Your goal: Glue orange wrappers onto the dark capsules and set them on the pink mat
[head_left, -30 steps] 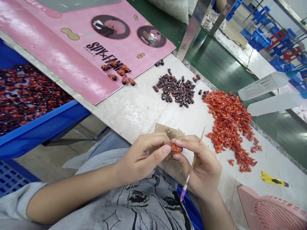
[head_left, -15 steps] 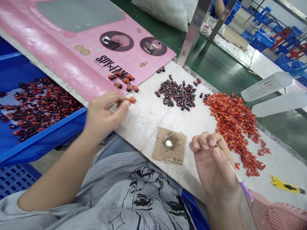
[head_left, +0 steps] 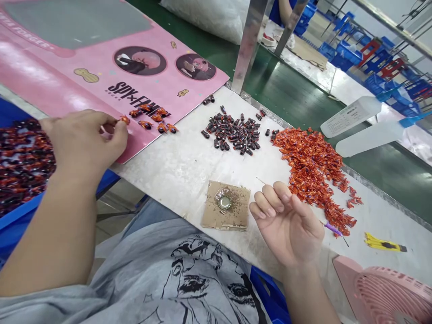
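My left hand (head_left: pixel 88 140) is over the pink printed sheet (head_left: pixel 97 96), with a small orange piece (head_left: pixel 124 119) pinched at its thumb and fingertip. Right of it on the sheet lies a loose group of orange-and-dark pieces (head_left: pixel 161 128). My right hand (head_left: pixel 286 220) is curled, palm up, round a thin stick with a purple section (head_left: pixel 332 228); the stick's fine tip points to the upper left. Between my hands a cardboard square (head_left: pixel 209 218) lies on the table, carrying a small round metal cap (head_left: pixel 224 203) with glossy wet specks about it.
Small black parts (head_left: pixel 236 132) lie in mid-table, beside a large heap of orange parts (head_left: pixel 310 166). Finished-looking pieces fill a blue bin (head_left: pixel 20 216) at left. Two white bottles (head_left: pixel 369 137), a yellow cutter (head_left: pixel 384 243) and a pink fan (head_left: pixel 391 292) are at right; a metal post (head_left: pixel 248 45) rises behind.
My left hand has carried the orange piece leftward from the white table edge to over the pink sheet. My right hand still holds the stick, now turned flatter. The view has shifted slightly right.
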### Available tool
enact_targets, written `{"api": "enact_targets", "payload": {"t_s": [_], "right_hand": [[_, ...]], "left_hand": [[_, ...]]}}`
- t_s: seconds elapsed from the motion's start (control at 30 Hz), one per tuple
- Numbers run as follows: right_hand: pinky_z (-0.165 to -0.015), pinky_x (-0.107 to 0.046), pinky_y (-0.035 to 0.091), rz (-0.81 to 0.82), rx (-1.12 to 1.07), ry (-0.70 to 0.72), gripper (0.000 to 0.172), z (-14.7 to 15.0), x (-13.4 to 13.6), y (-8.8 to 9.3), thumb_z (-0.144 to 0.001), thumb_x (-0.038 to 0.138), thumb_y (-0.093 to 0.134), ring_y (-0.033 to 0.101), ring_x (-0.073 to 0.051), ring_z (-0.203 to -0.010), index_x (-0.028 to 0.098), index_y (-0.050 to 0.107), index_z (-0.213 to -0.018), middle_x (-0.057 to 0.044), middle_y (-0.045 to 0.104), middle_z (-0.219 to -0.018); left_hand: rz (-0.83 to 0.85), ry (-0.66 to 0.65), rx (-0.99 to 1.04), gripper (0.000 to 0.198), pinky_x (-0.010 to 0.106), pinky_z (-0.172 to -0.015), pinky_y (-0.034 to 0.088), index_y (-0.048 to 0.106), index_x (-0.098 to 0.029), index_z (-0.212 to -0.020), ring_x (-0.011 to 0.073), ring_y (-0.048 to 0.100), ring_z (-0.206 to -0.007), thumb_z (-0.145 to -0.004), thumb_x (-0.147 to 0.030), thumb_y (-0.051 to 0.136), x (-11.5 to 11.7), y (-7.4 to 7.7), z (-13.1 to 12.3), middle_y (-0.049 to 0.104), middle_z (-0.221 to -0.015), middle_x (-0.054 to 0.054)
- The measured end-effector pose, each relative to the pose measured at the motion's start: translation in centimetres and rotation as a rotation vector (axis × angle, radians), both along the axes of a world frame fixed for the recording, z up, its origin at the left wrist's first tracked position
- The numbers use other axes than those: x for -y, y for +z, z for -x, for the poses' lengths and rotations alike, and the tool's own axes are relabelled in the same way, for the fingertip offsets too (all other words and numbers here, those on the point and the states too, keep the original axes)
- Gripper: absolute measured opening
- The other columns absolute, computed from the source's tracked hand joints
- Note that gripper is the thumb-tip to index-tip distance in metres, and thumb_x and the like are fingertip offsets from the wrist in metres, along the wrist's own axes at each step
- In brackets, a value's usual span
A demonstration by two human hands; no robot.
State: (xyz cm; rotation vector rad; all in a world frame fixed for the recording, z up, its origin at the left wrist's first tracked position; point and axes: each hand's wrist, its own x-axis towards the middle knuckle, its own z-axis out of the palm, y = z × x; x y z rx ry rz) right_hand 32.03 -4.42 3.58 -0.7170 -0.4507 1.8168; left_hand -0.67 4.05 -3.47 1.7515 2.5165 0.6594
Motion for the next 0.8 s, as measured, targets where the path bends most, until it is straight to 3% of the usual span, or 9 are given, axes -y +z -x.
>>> {"api": "enact_targets", "payload": {"t_s": [0.13,0.23,0.33,0.47,0.6,0.67,0.8], "right_hand": [[-0.056,-0.022,0.029,-0.006,-0.056,0.027,0.027,0.0,0.0,0.0,-0.072,0.015,0.071,0.025,-0.011,-0.057,0.02,0.044,-0.067,0.007,0.025,-0.062],[-0.054,-0.022,0.028,-0.006,-0.075,0.036,0.027,0.0,0.0,0.0,-0.069,0.013,0.068,0.023,-0.011,-0.056,0.02,0.042,-0.066,0.007,0.026,-0.06],[-0.053,-0.024,0.025,0.001,-0.055,0.032,0.027,0.0,0.0,0.1,-0.064,0.012,0.066,0.021,-0.011,-0.054,0.021,0.04,-0.064,0.007,0.025,-0.059],[-0.051,-0.025,0.022,-0.019,-0.019,0.044,0.028,0.1,-0.1,0.0,-0.058,0.011,0.064,0.019,-0.012,-0.052,0.022,0.039,-0.062,0.007,0.023,-0.056],[-0.05,-0.024,0.022,-0.033,-0.033,0.047,0.025,0.2,-0.1,0.0,-0.056,0.008,0.061,0.017,-0.012,-0.051,0.022,0.041,-0.063,0.008,0.022,-0.055],[-0.05,-0.024,0.022,-0.04,-0.039,0.048,0.025,0.1,0.0,0.0,-0.057,0.008,0.06,0.017,-0.011,-0.051,0.022,0.04,-0.063,0.008,0.022,-0.055],[-0.051,-0.023,0.022,-0.059,-0.05,0.058,0.026,0.0,0.0,0.0,-0.058,0.008,0.059,0.017,-0.011,-0.052,0.021,0.036,-0.064,0.008,0.022,-0.056]], "left_hand": [[0.008,0.094,-0.006,0.027,0.056,-0.101,0.042,0.065,-0.018,-0.084,0.0345,0.065,-0.101,-0.074,-0.037,0.049,-0.1,0.7,-1.5,0.072,-0.089,0.013],[-0.132,0.048,0.047,0.027,0.054,-0.101,0.044,0.066,-0.018,-0.084,0.0354,0.065,-0.106,-0.073,-0.036,0.05,0.1,0.7,-2.1,0.074,-0.094,0.015],[-0.32,-0.03,0.129,0.019,0.048,-0.093,0.051,0.066,-0.02,-0.078,0.0317,0.067,-0.096,-0.074,-0.033,0.053,0.5,1.0,-3.2,0.074,-0.088,0.011],[-0.392,-0.27,0.296,0.009,0.041,-0.084,0.055,0.068,-0.021,-0.079,0.0234,0.067,-0.081,-0.079,-0.023,0.059,1.0,2.2,-6.2,0.073,-0.086,0.004],[-0.359,-0.477,0.349,0.016,0.039,-0.084,0.056,0.069,-0.022,-0.08,0.0227,0.069,-0.085,-0.083,-0.014,0.055,0.7,3.0,-8.9,0.075,-0.09,0.005],[-0.322,-0.573,0.311,0.022,0.04,-0.087,0.056,0.071,-0.023,-0.087,0.0232,0.07,-0.091,-0.085,-0.014,0.051,0.0,2.7,-9.6,0.076,-0.095,0.005],[-0.114,-0.858,0.127,0.033,0.045,-0.097,0.053,0.071,-0.022,-0.113,0.0293,0.066,-0.113,-0.089,-0.02,0.048,-2.0,1.2,-10.2,0.068,-0.129,0.011]]}}
